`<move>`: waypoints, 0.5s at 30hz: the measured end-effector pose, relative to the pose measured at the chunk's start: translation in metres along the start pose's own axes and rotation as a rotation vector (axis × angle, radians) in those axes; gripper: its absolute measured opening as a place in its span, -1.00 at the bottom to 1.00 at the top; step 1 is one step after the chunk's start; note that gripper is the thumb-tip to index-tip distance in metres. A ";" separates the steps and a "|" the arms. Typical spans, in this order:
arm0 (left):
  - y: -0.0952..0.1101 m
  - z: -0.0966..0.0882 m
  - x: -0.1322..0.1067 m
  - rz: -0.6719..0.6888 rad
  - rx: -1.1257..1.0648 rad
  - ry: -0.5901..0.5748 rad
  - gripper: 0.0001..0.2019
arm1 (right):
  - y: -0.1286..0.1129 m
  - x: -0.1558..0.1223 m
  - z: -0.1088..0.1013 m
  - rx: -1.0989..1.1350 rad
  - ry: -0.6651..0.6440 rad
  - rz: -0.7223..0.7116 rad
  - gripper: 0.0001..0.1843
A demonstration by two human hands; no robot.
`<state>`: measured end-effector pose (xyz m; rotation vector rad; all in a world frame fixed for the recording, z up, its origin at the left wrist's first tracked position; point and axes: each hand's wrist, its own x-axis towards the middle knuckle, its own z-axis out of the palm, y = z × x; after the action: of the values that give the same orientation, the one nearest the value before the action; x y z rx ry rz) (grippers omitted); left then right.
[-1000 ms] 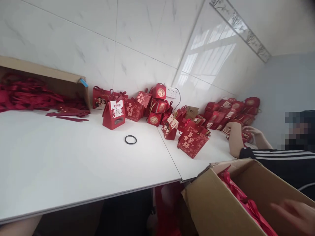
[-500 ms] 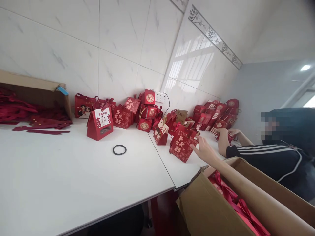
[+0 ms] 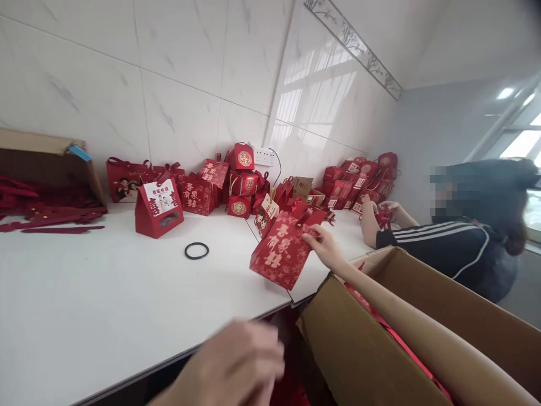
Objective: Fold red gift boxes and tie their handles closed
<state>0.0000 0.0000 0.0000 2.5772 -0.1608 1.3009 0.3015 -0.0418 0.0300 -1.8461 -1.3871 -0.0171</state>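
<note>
My right hand (image 3: pixel 324 248) is stretched over the white table (image 3: pixel 105 304) and grips the top edge of a red gift bag (image 3: pixel 280 254) with gold characters, lifted and tilted above the table's front edge. My left hand (image 3: pixel 234 366) is low at the bottom of the view, blurred, fingers loosely curled, touching nothing that I can make out. A black ring (image 3: pixel 196 250) lies on the table to the left of the bag.
Several red gift boxes (image 3: pixel 236 183) are piled along the tiled wall, with a tall red box (image 3: pixel 159 207) in front. An open cardboard box (image 3: pixel 422 332) of red ribbons is under my right arm. A flat carton (image 3: pixel 42 163) sits far left. A person (image 3: pixel 473 237) works at the right.
My right hand has closed on the red gift bag and pulled it toward me, off the table. My left hand has risen into view at the bottom. The camera has turned right.
</note>
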 end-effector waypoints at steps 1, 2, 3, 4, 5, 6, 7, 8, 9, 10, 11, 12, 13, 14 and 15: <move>-0.015 0.005 0.024 0.012 -0.010 0.012 -0.74 | -0.005 -0.004 0.005 -0.032 -0.023 -0.070 -0.76; -0.032 0.011 0.048 0.011 -0.019 0.056 -0.75 | -0.008 -0.006 0.009 -0.066 -0.056 -0.133 -0.81; -0.049 0.018 0.072 -0.032 -0.037 0.118 -0.80 | -0.011 -0.008 0.013 -0.090 -0.086 -0.177 -0.86; -0.065 0.026 0.093 -0.069 -0.056 0.128 -0.83 | -0.012 -0.008 0.015 -0.103 -0.108 -0.197 -0.89; -0.081 0.033 0.111 -0.089 -0.080 0.089 -0.85 | -0.013 -0.008 0.016 -0.112 -0.116 -0.200 -0.91; -0.094 0.040 0.124 -0.129 -0.124 0.016 -0.85 | -0.013 -0.008 0.017 -0.119 -0.111 -0.196 -0.93; -0.104 0.046 0.133 -0.196 -0.188 -0.057 -0.85 | -0.012 -0.007 0.017 -0.124 -0.107 -0.199 -0.94; -0.113 0.051 0.137 -0.269 -0.261 -0.123 -0.83 | -0.012 -0.007 0.017 -0.129 -0.105 -0.213 -0.96; -0.120 0.055 0.139 -0.336 -0.334 -0.175 -0.82 | -0.011 -0.007 0.017 -0.137 -0.109 -0.235 -0.98; -0.125 0.058 0.137 -0.393 -0.411 -0.213 -0.81 | -0.010 -0.007 0.017 -0.148 -0.111 -0.256 -0.97; -0.129 0.060 0.135 -0.435 -0.495 -0.239 -0.82 | -0.010 -0.007 0.017 -0.160 -0.101 -0.265 -0.93; -0.131 0.061 0.132 -0.467 -0.592 -0.264 -0.83 | -0.009 -0.007 0.018 -0.170 -0.075 -0.257 -0.87; -0.133 0.061 0.129 -0.496 -0.701 -0.300 -0.84 | -0.009 -0.008 0.018 -0.181 -0.026 -0.230 -0.80; -0.134 0.060 0.126 -0.523 -0.806 -0.349 -0.85 | -0.009 -0.008 0.019 -0.188 0.029 -0.190 -0.74; -0.135 0.059 0.125 -0.540 -0.883 -0.402 -0.84 | -0.009 -0.009 0.020 -0.185 0.073 -0.152 -0.71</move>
<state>0.1484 0.1152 0.0431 1.8660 -0.0723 0.3634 0.2822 -0.0364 0.0174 -1.8651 -1.5137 -0.2967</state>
